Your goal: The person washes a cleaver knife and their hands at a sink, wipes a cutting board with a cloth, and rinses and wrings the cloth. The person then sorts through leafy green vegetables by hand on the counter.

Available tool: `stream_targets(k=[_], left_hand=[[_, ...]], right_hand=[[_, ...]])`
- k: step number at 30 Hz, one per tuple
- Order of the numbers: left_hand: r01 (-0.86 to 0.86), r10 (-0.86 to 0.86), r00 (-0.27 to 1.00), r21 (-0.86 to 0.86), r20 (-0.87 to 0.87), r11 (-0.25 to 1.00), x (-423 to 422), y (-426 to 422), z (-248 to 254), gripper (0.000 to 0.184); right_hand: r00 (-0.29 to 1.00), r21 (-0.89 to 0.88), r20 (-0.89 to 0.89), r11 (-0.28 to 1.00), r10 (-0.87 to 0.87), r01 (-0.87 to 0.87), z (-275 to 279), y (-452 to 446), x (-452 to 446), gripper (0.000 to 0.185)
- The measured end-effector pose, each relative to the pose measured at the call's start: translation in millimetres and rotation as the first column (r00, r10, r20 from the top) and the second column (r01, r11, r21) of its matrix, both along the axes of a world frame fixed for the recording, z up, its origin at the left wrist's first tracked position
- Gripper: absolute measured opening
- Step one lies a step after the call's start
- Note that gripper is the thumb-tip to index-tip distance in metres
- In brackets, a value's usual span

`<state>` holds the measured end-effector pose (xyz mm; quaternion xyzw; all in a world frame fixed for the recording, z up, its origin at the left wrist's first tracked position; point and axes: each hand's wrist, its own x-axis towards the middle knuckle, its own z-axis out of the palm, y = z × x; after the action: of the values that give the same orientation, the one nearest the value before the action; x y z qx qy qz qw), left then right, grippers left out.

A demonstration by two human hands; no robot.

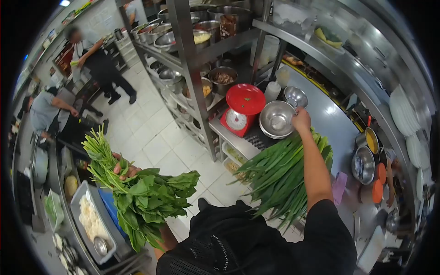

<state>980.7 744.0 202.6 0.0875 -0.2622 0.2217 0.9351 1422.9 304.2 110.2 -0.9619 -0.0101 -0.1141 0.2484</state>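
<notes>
A big bunch of leafy greens [146,197] hangs from my left hand [126,169], whose fingers are wrapped round the stems. My right hand [301,121] pinches the right rim of a metal bowl [276,120] on the steel counter. Beside the bowl, to its left, stands a red scale [236,120] with a round red pan [245,99] and small green bits on it. Long green stalks [279,176] lie under my right forearm and hang over the counter's edge. A smaller metal bowl [295,97] and a white bottle [272,90] sit behind.
Shelves [192,68] with many metal bowls rise ahead. At left, a grey tray [91,220] holds white food and a small bowl. Two people [98,59] stand at the far left. Another person's arm [389,178] shows at right, near orange-lidded containers [376,191].
</notes>
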Motion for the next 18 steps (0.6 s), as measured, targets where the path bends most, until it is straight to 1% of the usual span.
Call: stream_targets(k=[1, 2, 3, 4, 5, 6, 7, 8, 9, 10, 12, 14, 15, 16, 17, 18], left_hand=[[0.028, -0.028, 1.000, -0.003, 0.001, 1.000, 4.7, 14.8, 1.8, 0.065], [0.062, -0.062, 0.998, 0.001, -0.001, 0.998, 11.5, 27.2, 3.6, 0.065], [0.092, -0.092, 0.996, 0.000, -0.003, 0.996, 16.9, 38.1, 4.9, 0.065], [0.120, -0.120, 0.993, -0.005, -0.008, 0.993, 24.2, 47.2, 5.0, 0.065], [0.153, -0.153, 0.988, -0.008, -0.010, 0.988, 31.4, 57.2, 3.9, 0.065], [0.193, -0.193, 0.981, -0.017, -0.010, 0.981, 42.4, 65.4, 2.9, 0.065], [0.237, -0.237, 0.971, -0.024, -0.012, 0.971, 53.5, 69.5, 1.2, 0.065], [0.285, -0.286, 0.958, -0.044, -0.019, 0.958, 66.4, 72.2, -1.9, 0.065], [0.322, -0.324, 0.946, -0.055, -0.030, 0.945, 78.0, 71.1, -4.4, 0.064], [0.350, -0.353, 0.935, -0.064, -0.037, 0.935, 86.1, 68.7, -7.7, 0.064], [0.381, -0.384, 0.923, -0.069, -0.035, 0.922, 89.9, 60.7, -10.5, 0.064], [0.394, -0.398, 0.917, -0.074, -0.039, 0.916, 91.1, 56.0, -11.5, 0.064], [0.402, -0.406, 0.913, -0.081, -0.043, 0.912, 92.5, 50.9, -13.0, 0.064], [0.409, -0.414, 0.909, -0.080, -0.049, 0.909, 94.3, 48.4, -13.2, 0.064], [0.424, -0.428, 0.902, -0.073, -0.055, 0.903, 97.2, 44.2, -13.8, 0.064], [0.435, -0.440, 0.896, -0.073, -0.061, 0.897, 103.5, 40.4, -14.3, 0.063]], right_hand=[[0.999, 0.000, 0.016, 0.999, -0.033, 0.033, 0.4, 1.9, 0.3, 0.026], [0.999, 0.150, -0.030, 0.988, -0.021, 0.026, -11.5, -3.4, 7.0, 0.023], [0.997, 0.296, -0.070, 0.955, -0.007, 0.028, -1.0, -6.9, -2.0, 0.021], [0.994, 0.440, -0.104, 0.895, -0.034, 0.076, 5.2, -14.8, -15.9, 0.017], [0.989, 0.571, -0.131, 0.811, -0.067, 0.131, 26.3, -4.7, -44.8, 0.013], [0.987, 0.634, -0.162, 0.764, -0.020, 0.120, 42.5, -6.1, -69.8, 0.022], [0.976, 0.686, -0.175, 0.695, -0.126, 0.213, 32.7, -17.7, -83.0, 0.022], [0.967, 0.806, -0.208, 0.534, -0.149, 0.256, 40.9, -20.3, -113.8, 0.021], [0.964, 0.905, -0.230, 0.336, -0.133, 0.262, 32.4, -35.8, -131.3, 0.019], [0.946, 0.930, -0.253, 0.219, -0.203, 0.296, 35.3, -48.0, -155.0, 0.019], [0.896, 0.960, -0.128, 0.174, -0.426, 0.220, 57.9, -72.9, -209.0, 0.018], [0.753, 0.920, 0.129, 0.362, -0.646, 0.153, 71.0, -112.1, -246.5, 0.018], [0.655, 0.761, 0.278, 0.578, -0.702, 0.296, 66.0, -155.1, -260.3, 0.021], [0.566, 0.538, 0.437, 0.707, -0.699, 0.459, 57.4, -192.2, -274.4, 0.023], [0.553, 0.541, 0.431, 0.695, -0.713, 0.474, 57.9, -206.5, -287.6, 0.023], [0.472, 0.328, 0.575, 0.717, -0.669, 0.616, 60.7, -216.3, -296.4, 0.021]])
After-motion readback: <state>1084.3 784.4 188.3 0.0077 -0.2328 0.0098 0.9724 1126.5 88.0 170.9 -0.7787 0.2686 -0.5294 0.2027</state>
